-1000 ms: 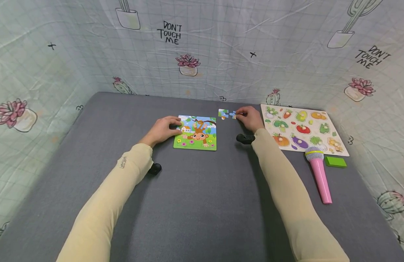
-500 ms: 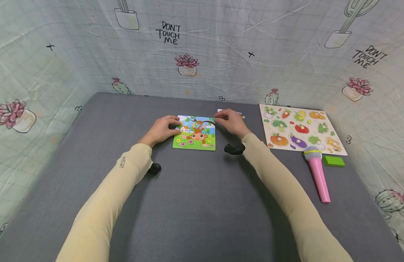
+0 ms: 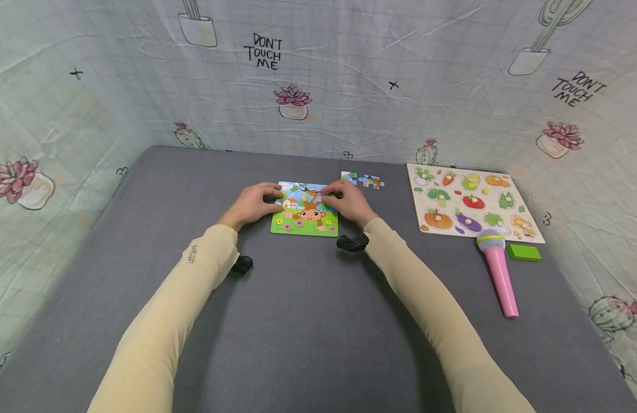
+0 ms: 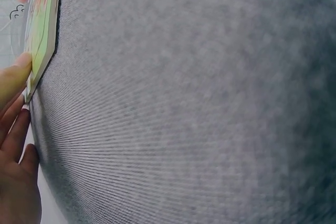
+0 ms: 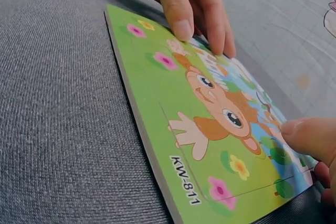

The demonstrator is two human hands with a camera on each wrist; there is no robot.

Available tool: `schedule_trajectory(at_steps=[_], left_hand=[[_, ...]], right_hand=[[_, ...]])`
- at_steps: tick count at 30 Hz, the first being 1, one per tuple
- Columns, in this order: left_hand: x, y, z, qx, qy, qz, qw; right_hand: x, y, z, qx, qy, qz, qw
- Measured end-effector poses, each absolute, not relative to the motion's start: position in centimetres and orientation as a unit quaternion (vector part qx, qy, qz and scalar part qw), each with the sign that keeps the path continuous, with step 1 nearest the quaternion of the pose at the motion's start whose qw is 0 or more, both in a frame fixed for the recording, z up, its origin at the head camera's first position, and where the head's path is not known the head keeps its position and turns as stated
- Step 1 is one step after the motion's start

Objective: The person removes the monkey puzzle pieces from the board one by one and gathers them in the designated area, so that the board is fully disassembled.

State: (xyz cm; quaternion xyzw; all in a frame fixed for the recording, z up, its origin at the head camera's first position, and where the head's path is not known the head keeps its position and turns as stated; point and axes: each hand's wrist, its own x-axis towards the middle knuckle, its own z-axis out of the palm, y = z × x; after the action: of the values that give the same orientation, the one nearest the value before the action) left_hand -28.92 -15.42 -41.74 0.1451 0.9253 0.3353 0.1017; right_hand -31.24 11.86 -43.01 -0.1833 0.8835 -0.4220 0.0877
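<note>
A square monkey jigsaw puzzle point(image 3: 305, 221) lies flat on the grey table. My left hand point(image 3: 253, 203) holds its left edge, with the thumb on the picture and the other fingers along the side. In the right wrist view, that left hand's thumb point(image 5: 181, 27) presses near the border. My right hand point(image 3: 349, 201) reaches over the right side; its thumb point(image 5: 299, 132) touches the blue sky part of the picture. Whether its fingertips pinch a piece is hidden. Just behind the right hand lie two loose puzzle pieces, one partly covered point(image 3: 349, 175) and one fully visible point(image 3: 371, 182).
To the right lies a wooden vegetable puzzle board point(image 3: 427, 192). A pink toy microphone point(image 3: 501, 281) rests at its near edge, beside a green block point(image 3: 524, 252). A printed cloth wall point(image 3: 329, 115) closes off the back and sides.
My right hand has left the loose pieces at the back and moved left onto the monkey puzzle. The right loose piece now lies slightly farther right. My left hand stays in place.
</note>
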Motion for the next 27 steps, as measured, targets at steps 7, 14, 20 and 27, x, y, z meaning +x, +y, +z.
schedule_trajectory(at_steps=[7,14,20,27], left_hand=[[-29.04,-15.71,-41.91,0.146,0.924,0.337,0.104],[-29.01,-15.78,-42.06,0.133,0.922,0.348,0.105],[-29.11,-15.79,-42.04,0.131,0.919,0.355,0.109],[-29.20,-15.78,-41.98,0.134,0.920,0.350,0.112]], right_hand=[[-31.38,11.52,-43.16,-0.186,0.885,-0.416,0.098],[-31.39,11.21,-43.10,-0.190,0.890,-0.400,0.109],[-31.62,11.19,-43.10,-0.187,0.893,-0.393,0.114],[-31.74,11.12,-42.98,-0.183,0.896,-0.388,0.116]])
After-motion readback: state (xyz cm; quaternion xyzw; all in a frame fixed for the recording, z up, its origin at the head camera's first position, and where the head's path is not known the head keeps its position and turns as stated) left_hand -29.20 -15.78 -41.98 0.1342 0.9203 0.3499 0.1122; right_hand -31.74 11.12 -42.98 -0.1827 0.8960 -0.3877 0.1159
